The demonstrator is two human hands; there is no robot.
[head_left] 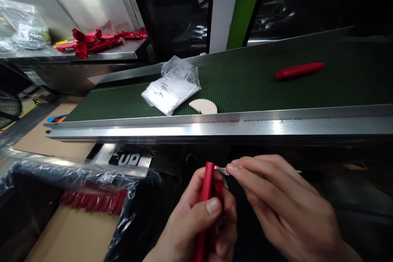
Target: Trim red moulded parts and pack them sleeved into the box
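My left hand is closed round a long red plastic part, tilted upward in front of the conveyor. The thumb presses on its near side, and the fingers hide much of its back and lower end. My right hand pinches a small pointed metal blade between thumb and fingertips. The blade's tip meets the red part near its top end. Whatever handle the blade has is hidden by the fingers.
Beyond my hands runs a green conveyor belt with a metal edge. On it lie a white plastic bag, a beige half-round piece and a red handle-shaped part. At left are a lined box of red parts and a metal bench.
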